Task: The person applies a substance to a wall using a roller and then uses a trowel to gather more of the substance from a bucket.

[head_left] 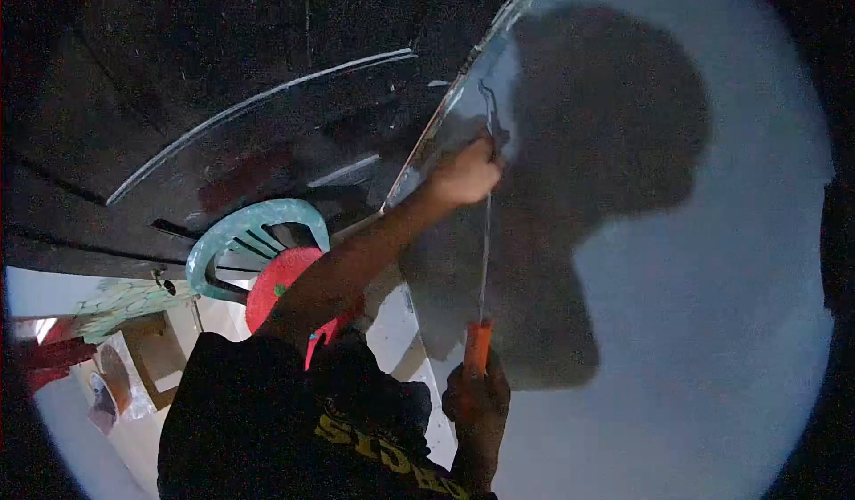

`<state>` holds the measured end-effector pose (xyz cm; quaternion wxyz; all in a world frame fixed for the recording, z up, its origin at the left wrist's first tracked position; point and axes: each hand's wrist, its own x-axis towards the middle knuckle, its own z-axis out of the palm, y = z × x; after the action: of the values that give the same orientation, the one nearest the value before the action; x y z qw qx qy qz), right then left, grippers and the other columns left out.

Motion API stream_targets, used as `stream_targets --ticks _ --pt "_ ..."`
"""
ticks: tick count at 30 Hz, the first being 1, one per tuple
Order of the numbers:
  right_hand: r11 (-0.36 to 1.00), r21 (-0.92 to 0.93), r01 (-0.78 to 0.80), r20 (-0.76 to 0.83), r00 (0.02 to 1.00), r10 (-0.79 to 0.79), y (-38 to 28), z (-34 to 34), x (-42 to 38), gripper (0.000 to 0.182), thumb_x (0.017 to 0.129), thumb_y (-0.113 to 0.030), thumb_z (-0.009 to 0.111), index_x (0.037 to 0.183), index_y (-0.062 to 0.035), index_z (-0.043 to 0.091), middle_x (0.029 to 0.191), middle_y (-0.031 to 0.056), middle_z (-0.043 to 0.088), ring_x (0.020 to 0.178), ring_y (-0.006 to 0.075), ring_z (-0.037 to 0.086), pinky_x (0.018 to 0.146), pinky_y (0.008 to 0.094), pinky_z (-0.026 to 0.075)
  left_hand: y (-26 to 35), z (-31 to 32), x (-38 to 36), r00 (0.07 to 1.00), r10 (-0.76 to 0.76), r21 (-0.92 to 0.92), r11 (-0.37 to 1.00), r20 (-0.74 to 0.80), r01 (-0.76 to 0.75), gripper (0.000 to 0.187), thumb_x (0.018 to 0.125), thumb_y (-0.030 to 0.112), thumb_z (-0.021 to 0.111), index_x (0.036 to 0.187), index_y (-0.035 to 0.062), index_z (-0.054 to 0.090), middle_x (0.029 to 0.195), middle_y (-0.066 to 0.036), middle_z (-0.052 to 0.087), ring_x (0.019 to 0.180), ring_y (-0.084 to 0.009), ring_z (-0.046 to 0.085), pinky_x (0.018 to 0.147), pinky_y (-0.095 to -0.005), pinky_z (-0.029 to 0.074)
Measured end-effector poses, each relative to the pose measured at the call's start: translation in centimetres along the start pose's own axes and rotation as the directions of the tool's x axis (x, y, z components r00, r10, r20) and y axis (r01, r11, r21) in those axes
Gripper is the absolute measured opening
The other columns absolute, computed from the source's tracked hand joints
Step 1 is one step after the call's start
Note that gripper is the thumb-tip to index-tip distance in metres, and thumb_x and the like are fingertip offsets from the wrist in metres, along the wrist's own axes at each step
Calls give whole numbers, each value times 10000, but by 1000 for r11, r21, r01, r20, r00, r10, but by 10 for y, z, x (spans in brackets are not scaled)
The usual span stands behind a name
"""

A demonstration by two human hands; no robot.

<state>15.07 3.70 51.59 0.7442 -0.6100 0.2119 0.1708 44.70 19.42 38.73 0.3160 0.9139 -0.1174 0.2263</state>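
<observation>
A long, thin wire rod (486, 242) with an orange handle (478, 349) stands nearly upright in front of a blue-grey wall (695, 322). Its upper end is bent in a crook and looks like a paint roller frame. My left hand (468, 172) reaches across and is closed around the shaft just below this bend. Lower down, my right hand (478, 402) grips the base of the orange handle, its fingers partly hidden. A broad dark shadow falls on the wall behind the rod.
A slanting wall edge (427, 139) borders a dark surface with pale strips (258, 113). To the left are a green plastic chair (203, 246) and a red round thing (283, 277), partly behind my left arm. Brown boxes (156, 357) lie farther left. My black shirt (240, 420) fills the bottom.
</observation>
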Motion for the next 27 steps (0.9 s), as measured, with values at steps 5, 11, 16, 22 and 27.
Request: stream_targets --ticks 5,11,16,22,27 --pt "999 -49 -18 -82 997 14 12 -18 -8 402 892 -204 540 1213 14 435 621 18 460 481 77 428 423 213 340 54 -40 -24 981 -180 -357 914 74 194 270 862 241 513 977 -1 545 860 -226 586 831 -384 594 751 -453 462" --pt "984 -164 68 -28 997 -74 2 10 6 468 877 -189 568 1261 18 402 686 35 515 544 82 481 457 215 380 24 -41 0 880 -414 -401 784 230 474 271 863 234 486 979 4 571 897 -213 608 836 -355 605 740 -455 459" --pt "989 -109 -97 -56 994 92 2 -13 -10 436 885 -183 557 1254 8 424 740 38 544 579 72 487 458 209 355 46 -40 -24 810 -458 -356 735 366 577 316 855 249 484 955 -38 567 882 -232 603 834 -358 607 739 -444 459" --pt "998 -48 30 -23 999 -31 9 -8 16 418 881 -206 551 1230 7 464 732 25 542 593 64 492 474 207 355 18 -37 -3 864 -413 -376 781 287 498 253 825 197 498 838 -48 560 847 -245 590 776 -354 607 681 -426 472" --pt "918 -388 77 -48 994 -103 37 -22 15 382 900 -157 528 1239 -3 443 640 1 483 449 59 405 376 221 301 29 -34 -25 951 -246 -378 876 186 300 219 800 166 499 829 -42 560 801 -236 584 767 -340 604 668 -428 469"
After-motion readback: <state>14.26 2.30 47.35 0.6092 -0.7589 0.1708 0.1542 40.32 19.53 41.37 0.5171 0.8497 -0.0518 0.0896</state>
